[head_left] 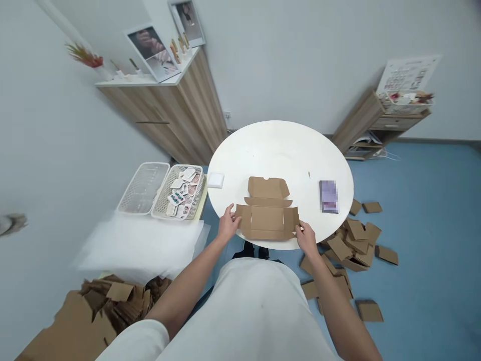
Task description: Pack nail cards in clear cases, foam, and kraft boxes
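Observation:
An unfolded cardboard box blank [267, 218] lies on the near part of the white oval table [278, 150], with its creased flaps spread and its lid panel pointing away from me. My left hand [228, 224] grips its left side flap between thumb and fingers. At the opposite end, my right hand [307, 238] pinches the right side flap near the lower corner. To the left on the tabletop sits a small white packet [215, 180]. A stack of purple items [328, 196], blurred in the picture, is on the right.
Left of the table, a white plastic basket [157, 209] holds packets, its lid [145, 188] open. White sheets [139, 245] and a pile of flat cardboard [124, 301] are nearer. Small folded boxes [353, 240] litter the floor at right. A wooden cabinet [180, 120] stands behind.

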The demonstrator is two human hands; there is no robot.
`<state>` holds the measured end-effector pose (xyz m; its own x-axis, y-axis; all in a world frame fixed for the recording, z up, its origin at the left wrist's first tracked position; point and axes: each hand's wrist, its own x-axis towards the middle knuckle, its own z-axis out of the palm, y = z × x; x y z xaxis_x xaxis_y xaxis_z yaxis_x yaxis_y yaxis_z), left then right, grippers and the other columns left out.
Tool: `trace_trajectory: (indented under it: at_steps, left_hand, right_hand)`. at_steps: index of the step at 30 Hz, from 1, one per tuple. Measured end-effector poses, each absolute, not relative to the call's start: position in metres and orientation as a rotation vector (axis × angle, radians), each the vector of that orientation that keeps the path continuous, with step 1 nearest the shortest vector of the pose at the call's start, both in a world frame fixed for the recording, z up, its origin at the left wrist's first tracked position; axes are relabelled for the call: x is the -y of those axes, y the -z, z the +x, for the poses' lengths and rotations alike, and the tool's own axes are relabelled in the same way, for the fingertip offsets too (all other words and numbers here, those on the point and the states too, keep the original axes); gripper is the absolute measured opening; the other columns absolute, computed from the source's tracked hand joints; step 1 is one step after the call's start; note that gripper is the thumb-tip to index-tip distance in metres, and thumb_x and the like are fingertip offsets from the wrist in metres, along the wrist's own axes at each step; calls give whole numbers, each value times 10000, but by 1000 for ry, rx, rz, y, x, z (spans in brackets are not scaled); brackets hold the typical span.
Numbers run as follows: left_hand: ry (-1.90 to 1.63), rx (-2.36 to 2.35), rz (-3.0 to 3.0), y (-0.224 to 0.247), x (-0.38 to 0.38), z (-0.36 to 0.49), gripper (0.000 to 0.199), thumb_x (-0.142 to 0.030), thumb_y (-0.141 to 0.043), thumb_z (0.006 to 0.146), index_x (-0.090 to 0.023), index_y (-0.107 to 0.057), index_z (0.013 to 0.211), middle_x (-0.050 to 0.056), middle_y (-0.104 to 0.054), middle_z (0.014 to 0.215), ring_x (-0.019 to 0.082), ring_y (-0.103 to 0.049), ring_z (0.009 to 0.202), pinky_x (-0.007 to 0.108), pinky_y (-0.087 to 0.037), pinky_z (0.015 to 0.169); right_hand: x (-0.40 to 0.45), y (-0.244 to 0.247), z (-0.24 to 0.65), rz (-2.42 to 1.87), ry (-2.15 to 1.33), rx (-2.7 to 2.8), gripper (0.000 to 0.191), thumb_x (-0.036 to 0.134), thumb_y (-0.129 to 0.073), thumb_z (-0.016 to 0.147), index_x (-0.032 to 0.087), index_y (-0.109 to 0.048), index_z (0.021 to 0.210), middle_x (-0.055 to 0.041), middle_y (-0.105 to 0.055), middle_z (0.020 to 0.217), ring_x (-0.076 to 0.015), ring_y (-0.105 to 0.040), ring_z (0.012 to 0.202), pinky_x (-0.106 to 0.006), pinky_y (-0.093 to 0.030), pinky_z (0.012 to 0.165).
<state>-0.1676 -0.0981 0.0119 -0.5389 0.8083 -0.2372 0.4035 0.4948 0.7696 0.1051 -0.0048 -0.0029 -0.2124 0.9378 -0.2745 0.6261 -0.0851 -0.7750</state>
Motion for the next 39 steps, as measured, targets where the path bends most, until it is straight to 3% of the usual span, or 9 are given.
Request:
trace_trajectory:
  at_steps: [9,13,18,22,26,33,39]
  left_hand:
    - [-858,-2015,970,9,66,-186,476,-248,-546,760,-147,-403,1202,110,-641,976,177,-630,810,319,-489,734]
    - [-841,-2034,1065,16,66,-188,454,-247,-514,775,-150,-399,1203,130,-589,1080,185,-608,897,339,-473,788]
    - [-686,-2090,1658,14,87,-179,586,-365,-569,718,-162,-373,1230,149,-405,1295,260,-345,1223,447,-308,970]
    - [-360,-1825,2078,5,95,-164,618,-400,-644,638,-200,-429,1182,123,-418,1289,280,-265,1261,510,-150,1019]
    - [-145,-1788,2131,3,85,-152,586,-309,-649,638,-210,-427,1172,121,-448,1256,280,-278,1251,548,-96,1008]
    - [-82,-1820,2064,9,63,-137,480,-138,-499,690,-207,-417,1159,113,-514,1144,252,-434,1131,551,-88,1003]
    - [-44,-1823,1985,8,44,-130,540,-128,-482,683,-203,-384,1208,116,-513,1152,247,-470,1080,530,-80,1007]
  right_hand:
    - [1,6,88,-1720,-1255,1756,412,285,-349,734,151,-554,1065,-69,-592,924,-144,-570,584,-313,-467,615]
    - [4,15,84,-1796,-1131,1773,436,276,-371,732,148,-516,1123,-75,-575,954,-152,-570,646,-334,-465,681]
    - [8,17,86,-1930,-883,1823,528,360,-429,743,136,-429,1221,-133,-499,1094,-205,-535,859,-376,-413,818]
    - [-9,10,83,-1932,-821,1863,540,405,-433,755,130,-436,1219,-151,-473,1157,-248,-450,1050,-401,-351,893]
    - [-47,6,74,-1914,-956,1875,558,445,-413,770,125,-428,1227,-149,-476,1199,-233,-427,1111,-379,-334,912]
    - [-113,16,54,-1881,-1328,1759,596,487,-433,755,128,-426,1231,-129,-529,1185,-194,-499,1065,-317,-368,875]
    - [-142,30,41,-1797,-1462,1651,374,352,-416,766,162,-549,1059,-57,-657,918,-158,-593,809,-292,-421,749]
